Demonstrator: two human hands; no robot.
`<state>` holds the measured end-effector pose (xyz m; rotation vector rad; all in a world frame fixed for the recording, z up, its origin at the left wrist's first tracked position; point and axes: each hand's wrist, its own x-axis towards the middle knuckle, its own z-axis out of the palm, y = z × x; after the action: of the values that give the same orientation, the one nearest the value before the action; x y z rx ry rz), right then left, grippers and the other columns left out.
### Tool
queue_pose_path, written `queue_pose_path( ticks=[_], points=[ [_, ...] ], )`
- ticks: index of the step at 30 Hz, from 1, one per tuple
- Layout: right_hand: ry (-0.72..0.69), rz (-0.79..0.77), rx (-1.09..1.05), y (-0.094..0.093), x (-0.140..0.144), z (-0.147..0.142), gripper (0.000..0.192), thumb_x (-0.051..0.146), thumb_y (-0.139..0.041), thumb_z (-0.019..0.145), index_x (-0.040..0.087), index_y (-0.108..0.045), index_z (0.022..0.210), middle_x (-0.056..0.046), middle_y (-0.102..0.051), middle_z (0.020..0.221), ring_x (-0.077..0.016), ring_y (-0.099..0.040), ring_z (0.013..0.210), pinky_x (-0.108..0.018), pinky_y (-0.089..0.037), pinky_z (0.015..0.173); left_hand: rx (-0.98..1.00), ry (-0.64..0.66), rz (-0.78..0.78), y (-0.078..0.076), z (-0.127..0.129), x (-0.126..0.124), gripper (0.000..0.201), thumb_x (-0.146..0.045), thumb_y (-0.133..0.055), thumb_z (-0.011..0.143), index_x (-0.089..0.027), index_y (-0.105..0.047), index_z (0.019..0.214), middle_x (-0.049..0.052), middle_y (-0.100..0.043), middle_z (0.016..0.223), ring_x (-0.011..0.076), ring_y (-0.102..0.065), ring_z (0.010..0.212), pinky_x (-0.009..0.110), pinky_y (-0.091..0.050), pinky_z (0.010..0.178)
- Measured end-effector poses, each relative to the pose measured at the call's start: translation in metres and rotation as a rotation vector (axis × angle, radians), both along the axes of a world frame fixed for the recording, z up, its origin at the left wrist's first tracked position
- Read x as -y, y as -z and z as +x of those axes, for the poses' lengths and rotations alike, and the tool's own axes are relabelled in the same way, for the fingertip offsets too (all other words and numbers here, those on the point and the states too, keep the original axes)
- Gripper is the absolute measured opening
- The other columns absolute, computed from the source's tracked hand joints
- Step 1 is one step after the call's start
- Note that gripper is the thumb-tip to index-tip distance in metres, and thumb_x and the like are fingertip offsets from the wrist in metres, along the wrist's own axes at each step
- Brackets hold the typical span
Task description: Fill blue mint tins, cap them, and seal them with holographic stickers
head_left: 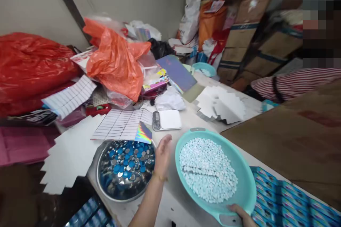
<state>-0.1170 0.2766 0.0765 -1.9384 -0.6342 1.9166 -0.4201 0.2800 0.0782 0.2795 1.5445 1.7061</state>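
Observation:
A turquoise plastic basin (249,170) holds many small whitish pieces (207,184), with a thin dark strip (199,171) lying across them. At its near rim, by the handle, my right hand (238,212) grips the edge; part of the hand is cut off by the frame. My left hand (163,152) is over the table between this basin and a steel bowl (109,188). Its fingers are stretched forward, somewhat blurred, and nothing shows in them. Blue and silver discs (128,161) lie in the bowl.
Behind my left hand sits a small white scale (170,119). Printed sheets (119,124) overhang the bowl. Orange and red bags (114,64) crowd the back left. Blue packs (287,198) and a large cardboard box (287,131) flank the right; a person's striped sleeve (306,81) is beyond.

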Motion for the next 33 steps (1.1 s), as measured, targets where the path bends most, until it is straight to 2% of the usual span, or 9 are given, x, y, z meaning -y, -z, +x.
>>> queue_pose_path(
  ticks=[3, 6, 9, 12, 19, 23, 27, 30, 33],
  points=[
    [0.188, -0.052, 0.018, 0.029, -0.016, -0.01, 0.038, 0.017, -0.075, 0.043, 0.025, -0.059, 0.077, 0.003, -0.068, 0.062, -0.0258, -0.069, 0.061, -0.037, -0.063, 0.058, -0.705, -0.003, -0.181, -0.024, -0.011, 0.082, 0.039, -0.039, -0.058, 0.086, -0.021, -0.058, 0.121, 0.011, -0.052, 0.134, 0.0258, -0.044, 0.13, 0.044, -0.032, 0.113],
    [0.267, -0.1, -0.006, 0.045, -0.023, -0.01, 0.039, 0.01, -0.074, 0.04, 0.024, -0.057, 0.072, 0.004, -0.068, 0.06, -0.0217, -0.066, 0.054, -0.034, -0.063, 0.057, -1.078, -0.209, -0.537, -0.018, -0.056, 0.154, 0.053, -0.04, -0.059, 0.082, -0.016, -0.05, 0.128, 0.017, -0.043, 0.141, 0.0304, -0.035, 0.136, 0.05, -0.026, 0.115],
    [0.288, -0.111, -0.034, 0.047, -0.023, -0.008, 0.038, 0.01, -0.076, 0.044, 0.023, -0.06, 0.075, 0.003, -0.07, 0.066, -0.0199, -0.066, 0.056, -0.033, -0.062, 0.058, -0.953, -0.312, -0.924, 0.009, -0.104, 0.204, 0.08, -0.043, -0.072, 0.067, -0.009, -0.042, 0.133, 0.024, -0.044, 0.138, 0.0389, -0.041, 0.13, 0.056, -0.034, 0.107],
    [0.264, -0.089, -0.09, 0.039, -0.015, -0.004, 0.042, 0.025, -0.079, 0.053, 0.024, -0.062, 0.091, 0.001, -0.073, 0.081, -0.0211, -0.069, 0.065, -0.035, -0.06, 0.062, -0.635, -0.179, -1.013, 0.032, -0.125, 0.229, 0.065, -0.031, -0.068, 0.068, -0.015, -0.046, 0.127, 0.015, -0.063, 0.112, 0.0321, -0.061, 0.103, 0.049, -0.048, 0.092],
    [-0.318, -0.215, -0.026, -0.009, 0.072, -0.011, 0.047, 0.056, -0.076, 0.063, 0.014, -0.066, 0.08, -0.006, -0.069, 0.071, -0.0149, -0.064, 0.055, -0.023, -0.049, 0.049, -0.571, 0.021, -0.891, 0.039, -0.067, 0.269, 0.057, -0.024, -0.06, 0.069, -0.018, -0.046, 0.123, 0.007, -0.065, 0.095, 0.0249, -0.065, 0.086, 0.042, -0.052, 0.086],
    [-0.558, -0.091, -0.346, -0.028, 0.114, -0.066, 0.054, 0.06, -0.071, 0.067, 0.017, -0.067, 0.1, -0.009, -0.07, 0.094, -0.0221, -0.068, 0.083, -0.034, -0.055, 0.072, -0.669, 0.205, -0.756, 0.033, -0.015, 0.276, 0.059, -0.027, -0.056, 0.075, -0.014, -0.043, 0.131, 0.014, -0.058, 0.123, 0.028, -0.057, 0.114, 0.044, -0.044, 0.101],
    [-0.554, 0.27, 0.014, 0.0, 0.116, -0.107, 0.074, 0.051, -0.074, 0.064, 0.018, -0.056, 0.128, -0.014, -0.048, 0.141, -0.0331, -0.038, 0.134, -0.047, -0.033, 0.11, -0.991, 0.301, -0.715, 0.022, 0.016, 0.249, 0.051, -0.031, -0.051, 0.084, -0.012, -0.048, 0.132, 0.019, -0.05, 0.132, 0.034, -0.042, 0.128, 0.052, -0.031, 0.11],
    [-0.57, 0.453, 0.273, 0.033, 0.108, -0.111, 0.078, 0.044, -0.067, 0.072, 0.016, -0.042, 0.141, -0.015, -0.035, 0.15, -0.0336, -0.023, 0.142, -0.048, -0.021, 0.116, -0.995, 0.585, -0.648, 0.024, 0.028, 0.216, 0.046, -0.027, -0.051, 0.085, -0.018, -0.051, 0.13, 0.016, -0.05, 0.131, 0.0322, -0.047, 0.122, 0.048, -0.036, 0.106],
    [-0.575, 0.451, 0.344, 0.056, 0.103, -0.113, 0.079, 0.042, -0.061, 0.078, 0.016, -0.033, 0.147, -0.015, -0.034, 0.15, -0.0329, -0.025, 0.141, -0.047, -0.021, 0.115, -0.907, 0.696, -0.804, 0.04, 0.039, 0.187, 0.073, -0.031, -0.065, 0.076, -0.019, -0.038, 0.142, 0.018, -0.037, 0.142, 0.038, -0.043, 0.124, 0.051, -0.041, 0.099]
  ],
)
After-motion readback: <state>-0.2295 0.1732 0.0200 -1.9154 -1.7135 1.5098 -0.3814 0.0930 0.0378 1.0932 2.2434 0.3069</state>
